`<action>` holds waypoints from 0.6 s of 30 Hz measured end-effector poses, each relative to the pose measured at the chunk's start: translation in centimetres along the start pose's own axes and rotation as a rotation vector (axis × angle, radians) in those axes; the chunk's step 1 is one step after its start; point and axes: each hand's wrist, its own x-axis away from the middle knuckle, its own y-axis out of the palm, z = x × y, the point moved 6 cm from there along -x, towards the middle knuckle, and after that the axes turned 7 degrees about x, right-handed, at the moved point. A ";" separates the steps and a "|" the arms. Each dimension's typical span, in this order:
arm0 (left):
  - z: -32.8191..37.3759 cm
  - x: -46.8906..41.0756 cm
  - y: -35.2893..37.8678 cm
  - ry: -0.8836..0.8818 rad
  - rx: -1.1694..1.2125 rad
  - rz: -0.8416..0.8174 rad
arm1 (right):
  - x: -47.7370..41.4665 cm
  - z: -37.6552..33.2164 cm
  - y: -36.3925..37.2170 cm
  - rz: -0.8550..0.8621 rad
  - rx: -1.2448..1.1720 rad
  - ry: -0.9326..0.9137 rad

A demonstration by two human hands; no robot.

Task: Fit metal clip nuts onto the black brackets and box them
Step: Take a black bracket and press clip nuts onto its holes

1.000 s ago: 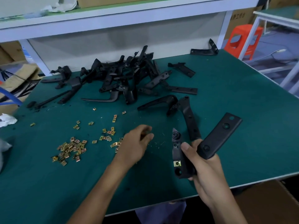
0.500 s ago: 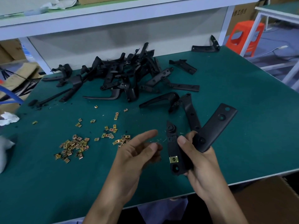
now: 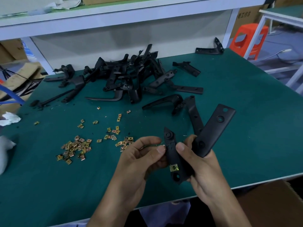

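The right hand [image 3: 205,171] is wrapped round a black angled plastic bracket [image 3: 211,128], holding it above the near edge of the green-matted worktop [image 3: 246,128]. The left hand [image 3: 141,158] pinches a small brass-coloured metal clip nut [image 3: 164,146] against the bracket's edge, I think; fingertips hide most of it. My worry is that a skewed push jams the nut or flicks it off the edge.

Counts: one worktop, one tangled heap of black brackets [image 3: 127,79] I can't count, one bracket in hand, one fitted nut [image 3: 174,167], one pinched nut and dozens of loose nuts [image 3: 75,148].
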 end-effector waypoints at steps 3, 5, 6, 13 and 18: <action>0.0 0.0 0.0 -0.012 -0.009 -0.017 | 0.1 0.1 0.2 -0.028 -0.021 -0.002; 0.1 0.1 -0.1 -0.025 -0.038 -0.033 | 0.1 0.2 0.3 -0.039 0.009 0.005; 0.2 0.1 -0.2 -0.033 -0.058 -0.046 | 0.1 0.1 0.2 -0.044 0.031 0.012; 1.1 0.3 -0.3 -0.093 -0.205 -0.223 | 0.2 0.7 0.5 -0.218 0.033 0.121; 0.8 -0.2 -0.9 -0.127 -0.183 -0.199 | 0.4 0.9 1.0 -0.196 0.115 0.083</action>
